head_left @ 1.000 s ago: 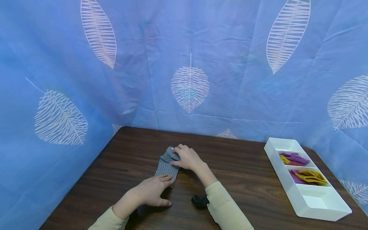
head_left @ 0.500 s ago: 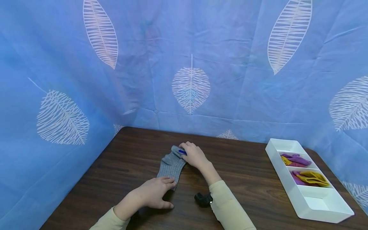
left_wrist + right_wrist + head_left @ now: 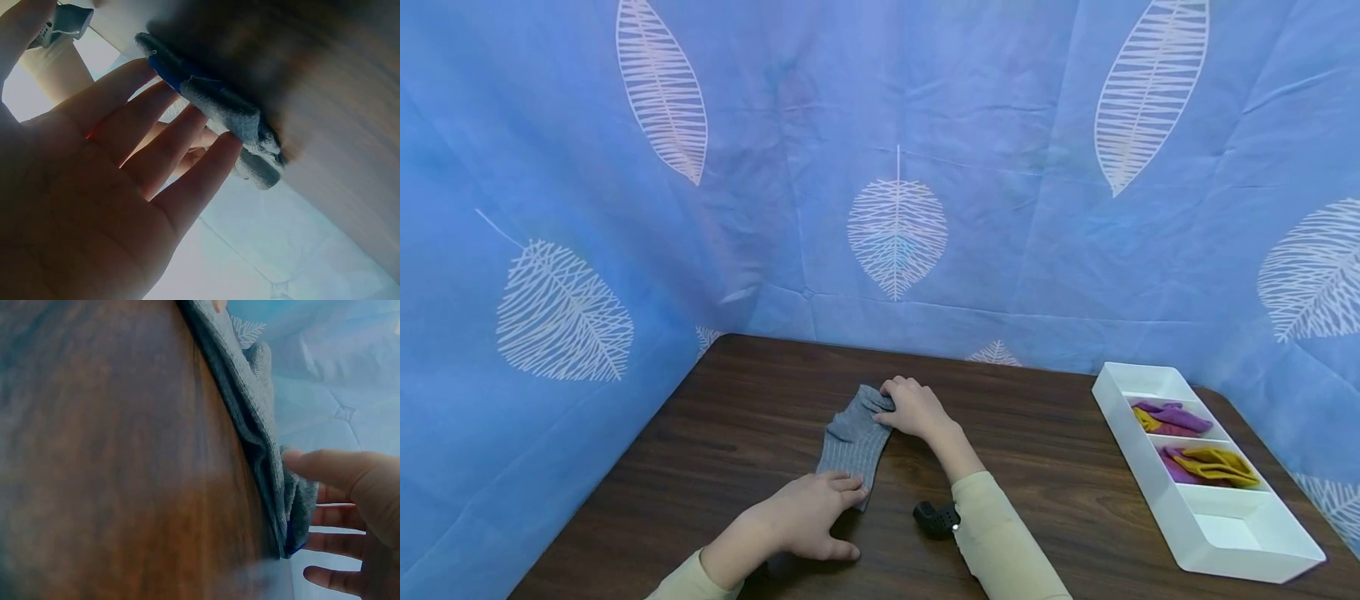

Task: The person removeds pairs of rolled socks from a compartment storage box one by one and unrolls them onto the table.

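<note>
A grey ribbed sock (image 3: pixel 853 442) lies stretched on the dark wooden table. Its layers show edge-on in the right wrist view, with a bit of blue near the toe; I cannot tell whether it is one sock or two stacked. My left hand (image 3: pixel 808 512) rests its straight fingertips on the near end, thumb out to the side on the tabletop. At the far end my right hand (image 3: pixel 917 408) holds the toe, thumb (image 3: pixel 303 464) on one side and fingers on the other. The left wrist view shows the extended left fingers (image 3: pixel 187 169) against the fabric.
A white divided box (image 3: pixel 1150 475) stands at the right of the table (image 3: pixel 760 400). Two of its compartments hold purple and mustard socks (image 3: pixel 1213 462). A black wrist device (image 3: pixel 936 518) sits by the right sleeve. A blue leaf-patterned cloth (image 3: pixel 775 167) hangs behind.
The sock has shifted slightly right and now lies flatter and longer. My right hand has moved a little right with the toe; the left hand stays on the near end.
</note>
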{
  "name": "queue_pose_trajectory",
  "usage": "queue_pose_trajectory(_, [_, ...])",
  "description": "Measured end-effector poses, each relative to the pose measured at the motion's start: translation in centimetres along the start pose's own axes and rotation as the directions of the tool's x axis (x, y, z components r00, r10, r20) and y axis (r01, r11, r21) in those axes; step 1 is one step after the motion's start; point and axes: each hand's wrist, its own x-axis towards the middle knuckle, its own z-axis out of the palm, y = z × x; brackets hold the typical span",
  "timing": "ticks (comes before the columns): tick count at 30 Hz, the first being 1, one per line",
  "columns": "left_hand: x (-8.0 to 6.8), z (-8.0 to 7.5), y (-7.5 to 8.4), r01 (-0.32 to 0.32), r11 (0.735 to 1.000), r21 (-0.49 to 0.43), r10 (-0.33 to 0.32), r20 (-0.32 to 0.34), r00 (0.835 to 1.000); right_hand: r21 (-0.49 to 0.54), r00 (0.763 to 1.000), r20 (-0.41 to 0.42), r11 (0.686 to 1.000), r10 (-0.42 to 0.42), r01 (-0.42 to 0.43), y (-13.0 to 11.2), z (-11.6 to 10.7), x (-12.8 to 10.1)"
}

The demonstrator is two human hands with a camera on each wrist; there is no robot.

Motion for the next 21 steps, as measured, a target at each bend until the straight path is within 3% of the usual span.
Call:
queue_pose_trajectory(11, [0.0, 0.0, 0.6, -0.034, 0.999, -0.001, 0.034, 0.019, 0.999, 0.02, 1.0, -0.005, 1.0, 0.015, -0.014, 0.5, 0.0, -0.1])
queue_pose_trajectory(21, [0.0, 0.2, 0.5, -0.047, 0.999, -0.021, 0.048, 0.025, 0.999, 0.067, 0.982, -0.175, 0.996, 0.066, -0.055, 1.9, 0.1, 0.1])
